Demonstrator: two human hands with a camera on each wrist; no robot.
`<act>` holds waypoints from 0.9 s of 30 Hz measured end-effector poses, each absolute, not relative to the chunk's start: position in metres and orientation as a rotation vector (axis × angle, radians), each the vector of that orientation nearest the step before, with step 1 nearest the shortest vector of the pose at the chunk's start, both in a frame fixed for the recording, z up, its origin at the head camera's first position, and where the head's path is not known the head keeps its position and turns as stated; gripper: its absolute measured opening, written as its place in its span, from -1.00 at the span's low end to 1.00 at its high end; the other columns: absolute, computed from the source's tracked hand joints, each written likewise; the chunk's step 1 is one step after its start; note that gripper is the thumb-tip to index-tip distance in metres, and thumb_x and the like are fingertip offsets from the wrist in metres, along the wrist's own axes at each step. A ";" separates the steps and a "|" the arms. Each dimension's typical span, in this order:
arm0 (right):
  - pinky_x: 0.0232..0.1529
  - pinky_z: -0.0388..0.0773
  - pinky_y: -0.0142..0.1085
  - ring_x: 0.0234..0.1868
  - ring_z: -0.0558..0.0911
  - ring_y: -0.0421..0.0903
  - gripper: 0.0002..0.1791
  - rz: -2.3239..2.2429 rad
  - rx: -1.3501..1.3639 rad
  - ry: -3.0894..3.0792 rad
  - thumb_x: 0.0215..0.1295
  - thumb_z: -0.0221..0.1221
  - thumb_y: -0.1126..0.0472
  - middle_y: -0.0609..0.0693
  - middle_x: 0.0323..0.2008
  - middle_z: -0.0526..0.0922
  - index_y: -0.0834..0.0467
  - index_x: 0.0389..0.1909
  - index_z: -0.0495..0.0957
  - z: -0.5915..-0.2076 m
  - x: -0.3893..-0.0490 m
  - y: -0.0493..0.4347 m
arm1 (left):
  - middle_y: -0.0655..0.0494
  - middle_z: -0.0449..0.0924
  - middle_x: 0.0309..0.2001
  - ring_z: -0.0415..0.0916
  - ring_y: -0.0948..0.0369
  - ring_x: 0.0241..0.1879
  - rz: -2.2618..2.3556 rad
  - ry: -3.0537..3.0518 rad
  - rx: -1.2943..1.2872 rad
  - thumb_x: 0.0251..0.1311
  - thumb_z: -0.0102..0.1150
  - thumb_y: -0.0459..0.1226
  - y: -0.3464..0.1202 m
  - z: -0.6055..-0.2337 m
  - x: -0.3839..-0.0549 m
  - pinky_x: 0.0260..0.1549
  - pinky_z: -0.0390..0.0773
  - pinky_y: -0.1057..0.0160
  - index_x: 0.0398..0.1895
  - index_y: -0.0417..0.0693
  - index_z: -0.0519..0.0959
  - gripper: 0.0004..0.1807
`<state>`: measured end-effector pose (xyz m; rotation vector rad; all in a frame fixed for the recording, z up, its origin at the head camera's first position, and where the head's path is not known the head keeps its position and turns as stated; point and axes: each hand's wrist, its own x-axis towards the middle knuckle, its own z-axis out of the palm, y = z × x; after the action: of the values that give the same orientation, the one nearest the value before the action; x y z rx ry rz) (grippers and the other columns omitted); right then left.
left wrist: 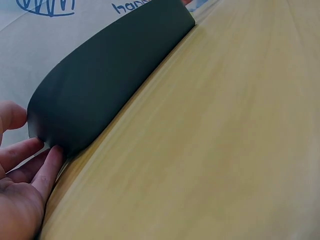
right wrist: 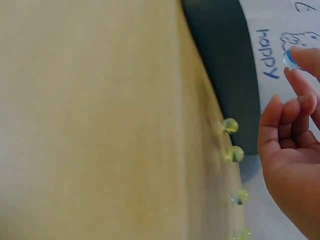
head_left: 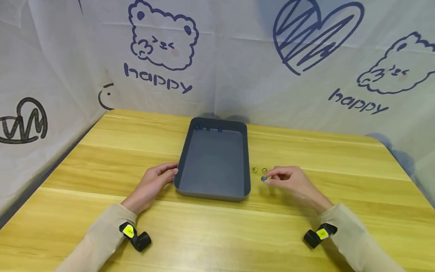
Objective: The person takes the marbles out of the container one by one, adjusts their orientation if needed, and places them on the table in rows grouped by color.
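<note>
A dark grey rectangular tray [head_left: 217, 166] sits on the wooden table. Along its far inside wall lie several small blue marbles [head_left: 208, 129]. My left hand [head_left: 153, 185] touches the tray's near left side, its fingers resting against the outer wall [left wrist: 110, 75] in the left wrist view. Between thumb and index finger, my right hand [head_left: 293, 181] pinches a clear blue marble [right wrist: 290, 60], just right of the tray; the other fingers curl toward the palm. Two yellow-green marbles [head_left: 255, 170] lie close by; in the right wrist view several such marbles [right wrist: 230, 125] form a row.
The wooden table [head_left: 210, 234] spreads out on all sides of the tray. White cloth [head_left: 238, 75] with drawings hangs behind the table's far edge and along the left. Both sleeves carry a black wrist camera [head_left: 141, 241].
</note>
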<state>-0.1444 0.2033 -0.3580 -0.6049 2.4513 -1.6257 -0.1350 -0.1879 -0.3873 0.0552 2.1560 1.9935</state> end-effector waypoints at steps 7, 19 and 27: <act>-0.54 0.28 -0.45 -0.55 0.34 -0.21 -0.82 -1.578 -0.530 2.436 0.18 0.33 0.30 0.00 -0.54 0.43 0.32 -0.24 0.70 -0.362 -0.139 0.194 | -0.27 0.29 0.31 0.34 -0.04 0.24 1.990 2.158 0.056 0.44 -0.01 -0.22 -0.188 -0.386 -0.135 0.19 0.40 0.23 0.35 -0.37 0.28 -0.47; -0.54 0.30 -0.43 -0.54 0.36 -0.17 -0.77 -1.362 -0.443 2.531 0.14 0.36 0.19 -0.01 -0.55 0.46 0.23 -0.23 0.73 -0.365 -0.139 0.190 | -0.27 0.29 0.31 0.35 -0.03 0.24 1.996 2.150 0.047 0.44 -0.02 -0.22 -0.188 -0.387 -0.134 0.18 0.41 0.27 0.35 -0.38 0.28 -0.47; -0.55 0.29 -0.44 -0.55 0.36 -0.19 -0.76 -1.304 -0.400 2.557 0.13 0.35 0.19 -0.06 -0.60 0.46 0.23 -0.21 0.73 -0.368 -0.143 0.188 | -0.23 0.29 0.32 0.35 -0.03 0.24 1.982 2.151 0.041 0.44 -0.01 -0.21 -0.187 -0.388 -0.136 0.18 0.42 0.26 0.36 -0.35 0.28 -0.46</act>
<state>-0.1426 0.1882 -0.3682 -0.3999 2.5569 -1.3036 -0.1362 -0.1873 -0.3879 0.0410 2.1506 1.9823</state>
